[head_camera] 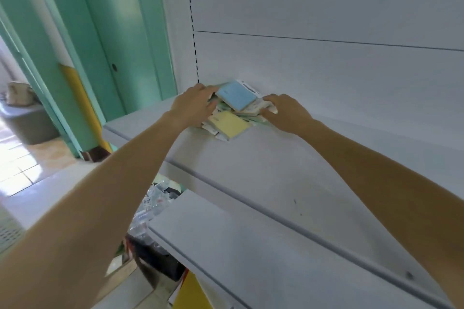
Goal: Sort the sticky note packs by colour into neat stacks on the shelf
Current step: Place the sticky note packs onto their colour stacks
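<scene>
A loose heap of sticky note packs lies at the back left of the white shelf (276, 158), against the rear panel. A blue pack (237, 95) sits tilted on top, a yellow pack (229, 124) lies at the front, and greenish and pale packs (251, 110) are wedged between them. My left hand (194, 103) reaches onto the heap's left side, its fingers over the packs by the blue one. My right hand (283, 111) holds the heap's right edge, fingertips curled on the pale packs there. How many packs lie under the hands is hidden.
A second white shelf (251, 246) juts out lower down. Clear plastic packaging (153, 203) and dark items lie on the floor below at left. A teal door and frame (105, 45) stand to the left, with a tiled floor and a grey bin (30, 123) beyond.
</scene>
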A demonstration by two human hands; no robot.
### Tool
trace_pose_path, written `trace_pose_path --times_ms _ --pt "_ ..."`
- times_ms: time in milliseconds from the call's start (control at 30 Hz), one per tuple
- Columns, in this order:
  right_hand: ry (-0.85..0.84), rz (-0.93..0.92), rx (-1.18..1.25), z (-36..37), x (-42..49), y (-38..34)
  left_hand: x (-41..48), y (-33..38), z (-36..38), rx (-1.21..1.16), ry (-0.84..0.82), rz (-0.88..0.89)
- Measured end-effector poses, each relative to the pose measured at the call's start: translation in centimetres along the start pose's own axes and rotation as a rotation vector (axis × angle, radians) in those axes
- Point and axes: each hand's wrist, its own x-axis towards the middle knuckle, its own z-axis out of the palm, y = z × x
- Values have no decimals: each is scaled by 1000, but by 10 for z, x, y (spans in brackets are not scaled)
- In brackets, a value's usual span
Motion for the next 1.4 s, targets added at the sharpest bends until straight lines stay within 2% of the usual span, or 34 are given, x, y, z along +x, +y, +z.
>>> trace_pose_path --times_ms 167,233,300,367,467,600,700,767,833,900,1000,1133,1333,1400 --pt "-75 114 -73 16 45 -7 56 -7 16 -100 -71 89" --pt "-127 101 -144 18 51 -11 71 -5 22 -84 -120 72" --pt "-103 69 -196 16 55 -11 85 -4 23 -109 -109 56" --pt "-71 4 -266 14 57 -10 96 -6 22 -195 -124 51" --pt "-88 -54 -389 15 53 -10 109 -9 19 -303 -233 45" --pt "-108 53 -385 6 52 -13 119 -11 18 -425 -262 37" --pt "-86 182 -306 14 54 -24 118 -16 21 -483 -247 31" --pt "-43 267 -352 23 56 -34 117 -19 22 -528 -232 21" --pt "-13 306 -430 30 58 -42 116 -22 19 -568 -195 25" --pt "19 332 -378 30 59 -45 115 -25 12 -616 -145 41" --pt "7 321 -324 25 54 -47 112 -29 5 -735 -92 54" --pt "-123 289 -448 18 43 -48 106 -31 3 -793 -67 35" --pt "-32 240 -475 18 24 -49 91 -34 7 -821 -50 45" --pt "-13 275 -492 19 16 -49 87 -33 9 -811 -52 55"
